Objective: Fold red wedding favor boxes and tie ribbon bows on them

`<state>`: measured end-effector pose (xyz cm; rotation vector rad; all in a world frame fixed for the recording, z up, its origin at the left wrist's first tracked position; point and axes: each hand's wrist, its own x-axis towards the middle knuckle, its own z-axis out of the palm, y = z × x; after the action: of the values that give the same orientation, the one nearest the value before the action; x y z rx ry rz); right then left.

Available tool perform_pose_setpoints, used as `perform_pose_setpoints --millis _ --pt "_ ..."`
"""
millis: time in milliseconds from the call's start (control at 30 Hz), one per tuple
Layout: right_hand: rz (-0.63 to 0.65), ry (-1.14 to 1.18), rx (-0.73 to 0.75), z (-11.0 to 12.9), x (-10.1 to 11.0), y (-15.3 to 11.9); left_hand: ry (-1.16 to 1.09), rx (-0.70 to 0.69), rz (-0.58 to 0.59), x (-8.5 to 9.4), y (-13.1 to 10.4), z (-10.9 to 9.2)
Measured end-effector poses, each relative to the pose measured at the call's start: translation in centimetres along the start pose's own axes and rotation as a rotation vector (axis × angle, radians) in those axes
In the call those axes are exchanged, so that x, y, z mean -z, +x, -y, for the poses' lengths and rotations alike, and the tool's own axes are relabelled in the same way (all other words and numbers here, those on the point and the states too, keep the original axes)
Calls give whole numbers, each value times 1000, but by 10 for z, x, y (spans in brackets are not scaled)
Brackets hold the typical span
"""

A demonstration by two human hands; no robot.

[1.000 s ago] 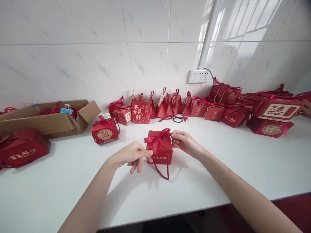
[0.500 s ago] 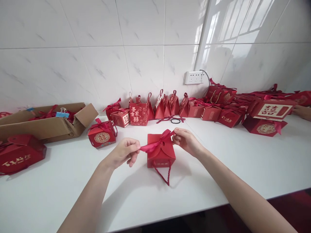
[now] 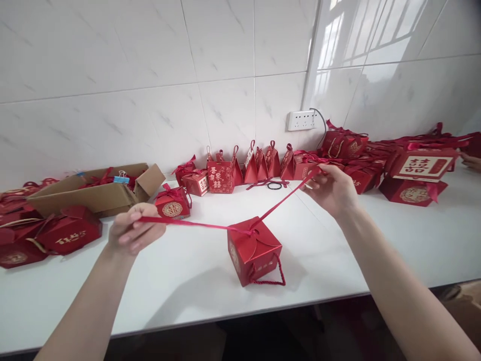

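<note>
A red gift box (image 3: 259, 250) with a twisted rope handle sits on the white table, its top flaps folded closed. A thin red ribbon (image 3: 203, 225) runs from the top centre of the box out to both sides, pulled taut. My left hand (image 3: 138, 228), left of the box, is closed on one ribbon end. Up and to the right, my right hand (image 3: 330, 188) pinches the other end. Both hands are raised off the table, well apart. The rope handle hangs at the box's right front side.
An open cardboard box (image 3: 112, 200) and red boxes (image 3: 71, 233) stand at left. Triangular red boxes (image 3: 272, 163) line the wall. More red boxes (image 3: 423, 165) are piled at right, where another person's hand (image 3: 471, 163) shows. A black ring (image 3: 274, 185) lies behind.
My hands have moved far apart, drawing the ribbon out long and taut. The bow shape on top is gone, and the box has turned and sits slightly nearer.
</note>
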<state>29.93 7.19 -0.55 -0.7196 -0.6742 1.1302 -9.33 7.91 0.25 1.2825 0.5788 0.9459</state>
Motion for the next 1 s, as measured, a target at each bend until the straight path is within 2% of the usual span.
perform_pose_setpoints --millis 67,133,233,333,433,500,633,800,900,1000 --pt "78 -83 55 7 -10 -3 2 -31 -148 -15 3 -19" --pt "163 -168 118 12 -26 -6 36 -38 -233 -37 11 -35" --pt "306 -275 196 19 -55 -11 95 -115 -182 -73 28 -48" --pt "443 -497 300 28 -87 -19 143 -171 -137 -104 46 -52" --pt "547 -774 384 37 -112 -28 211 -202 -188 -125 58 -52" --pt "597 -872 434 42 -123 -34 286 -219 -211 -134 59 -51" --pt "565 -968 496 49 -132 -43 396 -248 -236 -142 53 -48" --pt "515 -1029 468 57 -127 -49 429 -290 -295 -143 46 -46" --pt "434 -1021 476 65 -114 -51 413 -368 -388 -134 46 -47" --pt "335 -998 468 75 -95 -50 480 -436 -558 -113 46 -50"
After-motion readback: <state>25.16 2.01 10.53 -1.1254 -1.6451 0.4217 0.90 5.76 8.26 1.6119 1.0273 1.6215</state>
